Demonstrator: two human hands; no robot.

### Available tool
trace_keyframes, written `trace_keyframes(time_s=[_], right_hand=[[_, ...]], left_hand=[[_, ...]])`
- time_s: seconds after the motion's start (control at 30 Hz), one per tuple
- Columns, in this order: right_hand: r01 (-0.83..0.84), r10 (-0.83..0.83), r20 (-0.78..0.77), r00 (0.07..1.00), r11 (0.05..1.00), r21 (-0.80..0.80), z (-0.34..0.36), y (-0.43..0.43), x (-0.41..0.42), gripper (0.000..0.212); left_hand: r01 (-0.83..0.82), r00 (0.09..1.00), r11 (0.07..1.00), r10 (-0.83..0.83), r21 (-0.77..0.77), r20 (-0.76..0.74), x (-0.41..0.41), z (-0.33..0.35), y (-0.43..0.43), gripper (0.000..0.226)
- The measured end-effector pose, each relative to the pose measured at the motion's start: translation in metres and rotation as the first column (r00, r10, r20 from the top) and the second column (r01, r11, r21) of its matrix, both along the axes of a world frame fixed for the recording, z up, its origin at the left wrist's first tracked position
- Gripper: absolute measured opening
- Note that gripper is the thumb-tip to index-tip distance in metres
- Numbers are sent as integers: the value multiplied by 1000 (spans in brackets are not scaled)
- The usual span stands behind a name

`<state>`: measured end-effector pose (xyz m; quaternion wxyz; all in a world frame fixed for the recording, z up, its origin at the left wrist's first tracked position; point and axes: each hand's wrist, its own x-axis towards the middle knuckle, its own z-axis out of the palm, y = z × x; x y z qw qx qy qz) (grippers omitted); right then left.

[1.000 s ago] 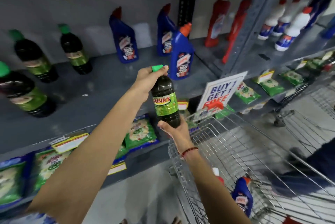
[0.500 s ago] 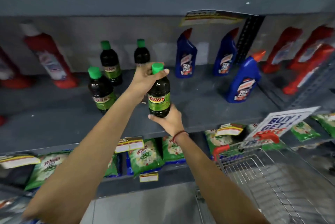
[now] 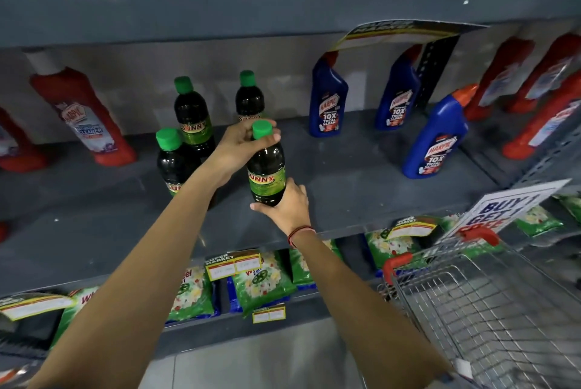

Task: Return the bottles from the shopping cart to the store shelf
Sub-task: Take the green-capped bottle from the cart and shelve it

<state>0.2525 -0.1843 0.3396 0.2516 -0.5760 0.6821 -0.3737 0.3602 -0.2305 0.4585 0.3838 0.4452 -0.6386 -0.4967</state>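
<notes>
Head view, centre of frame: left hand (image 3: 242, 145) closed in a grip round the neck of the green-capped bottle (image 3: 266, 168), right hand (image 3: 287, 204) cupping its base, keeping it upright over the shelf (image 3: 361, 187) beside three matching bottles (image 3: 191, 118), presumably for placement.

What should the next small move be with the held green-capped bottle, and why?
Probably lower the held bottle onto the bare shelf just right of the three matching bottles. Left hand grips its neck, right hand cups its base.
</notes>
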Motion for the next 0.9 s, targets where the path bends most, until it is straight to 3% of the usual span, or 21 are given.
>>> trace_keyframes(time_s=[0.07, 0.13, 0.23, 0.3, 0.33, 0.43, 0.53, 0.7, 0.8, 0.9], right_hand=[[-14, 15, 58, 998, 1000, -11, 0, 7, -9, 69], [18, -14, 111, 994, 999, -39, -1, 19, -27, 69], [145, -132, 173, 976, 987, -67, -4, 49, -65, 56], [249, -229, 181, 956, 964, -92, -8, 73, -97, 46], [300, -280, 168, 945, 948, -108, -13, 86, -116, 41], [449, -433, 139, 890, 886, -114, -31, 134, -176, 28], [590, -584, 218, 782, 806, 42, -58, 196, -229, 21], [698, -757, 74, 649, 631, 338, -116, 293, -293, 25], [661, -808, 21, 589, 496, 563, -162, 343, -311, 27], [533, -782, -56, 621, 369, 762, -209, 388, -311, 33]], left_hand=[[-77, 997, 997, 77, -26, 3, -5, 1, 4, 43], [-293, 953, 936, 303, -195, 25, -13, -2, 14, 46], [-461, 829, 648, 558, -606, -34, -41, -5, 45, 32], [-397, 863, 575, 498, -716, -79, -74, -11, 69, 20], [-326, 912, 619, 404, -715, -66, -92, -18, 81, 16], [-1, 996, 864, 47, -504, 77, -151, -60, 112, 14], [310, 936, 933, -264, -186, 234, -207, -113, 141, 25], [606, 669, 768, -633, 207, 390, -290, -181, 190, 30], [652, 479, 644, -759, 399, 442, -333, -220, 216, 37], [646, 311, 521, -847, 558, 432, -365, -257, 239, 33]])
